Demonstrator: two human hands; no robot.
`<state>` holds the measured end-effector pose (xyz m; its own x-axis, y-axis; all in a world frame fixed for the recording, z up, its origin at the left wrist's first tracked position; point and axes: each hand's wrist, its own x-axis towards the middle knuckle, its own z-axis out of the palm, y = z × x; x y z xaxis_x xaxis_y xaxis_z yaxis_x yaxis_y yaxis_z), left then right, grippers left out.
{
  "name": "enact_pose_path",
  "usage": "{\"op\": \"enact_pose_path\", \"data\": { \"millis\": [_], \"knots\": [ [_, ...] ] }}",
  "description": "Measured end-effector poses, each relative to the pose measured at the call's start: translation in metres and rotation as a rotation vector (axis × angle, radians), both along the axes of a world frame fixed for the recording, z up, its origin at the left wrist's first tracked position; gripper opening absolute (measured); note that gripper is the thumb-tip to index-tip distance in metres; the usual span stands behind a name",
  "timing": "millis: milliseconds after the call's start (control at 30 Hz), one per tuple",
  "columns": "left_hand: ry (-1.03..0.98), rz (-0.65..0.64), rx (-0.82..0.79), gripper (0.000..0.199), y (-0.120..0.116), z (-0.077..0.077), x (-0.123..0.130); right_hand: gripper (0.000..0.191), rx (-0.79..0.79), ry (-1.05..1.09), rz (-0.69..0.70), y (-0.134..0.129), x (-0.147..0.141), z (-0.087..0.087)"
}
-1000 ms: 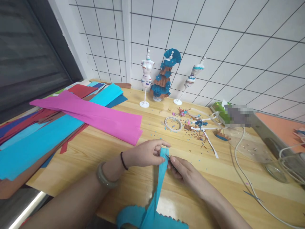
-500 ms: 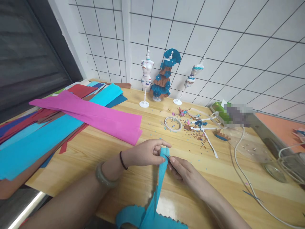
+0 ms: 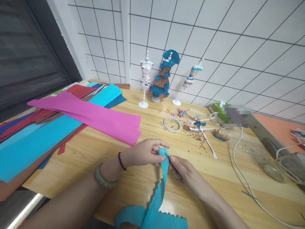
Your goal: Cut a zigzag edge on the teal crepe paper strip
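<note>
A long strip of turquoise crepe paper (image 3: 156,197) with scalloped edges hangs from my left hand (image 3: 149,152). My left thumb and fingers pinch it near its top end. My right hand (image 3: 182,168) is closed around small scissors (image 3: 167,156), whose dark metal tips touch the strip's right edge beside my left thumb. Most of the scissors is hidden by my right fingers. Lower down, the strip twists and lies in a loose heap at the table's front edge.
Folded crepe sheets, topped by a pink one (image 3: 102,116), cover the left side. Behind stand a white dress form (image 3: 145,74), a blue-and-brown dressed one (image 3: 164,78) and a tilted one (image 3: 190,78). A tape roll (image 3: 172,124), paper scraps (image 3: 197,135) and a white cable (image 3: 240,168) lie right.
The hanging part of the turquoise strip has swung and turned, showing its scalloped edge more. Both hands stay almost in place, with the scissors tips still at the strip's edge.
</note>
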<state>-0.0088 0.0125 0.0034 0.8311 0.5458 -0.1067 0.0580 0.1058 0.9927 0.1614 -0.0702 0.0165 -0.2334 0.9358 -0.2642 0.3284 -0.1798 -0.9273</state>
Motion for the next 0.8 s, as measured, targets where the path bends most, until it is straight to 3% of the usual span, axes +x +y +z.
{"op": "enact_pose_path", "data": {
  "millis": [300,800],
  "knots": [
    [0.028,0.102,-0.023,0.037,0.0019,0.0041,0.0029,0.042,-0.021,0.026,-0.003,0.0002,0.0005,-0.0034],
    [0.055,0.051,-0.058,0.05,0.0007,0.0009,0.0023,0.043,-0.018,0.023,-0.025,0.0015,-0.0009,0.0]
  ]
}}
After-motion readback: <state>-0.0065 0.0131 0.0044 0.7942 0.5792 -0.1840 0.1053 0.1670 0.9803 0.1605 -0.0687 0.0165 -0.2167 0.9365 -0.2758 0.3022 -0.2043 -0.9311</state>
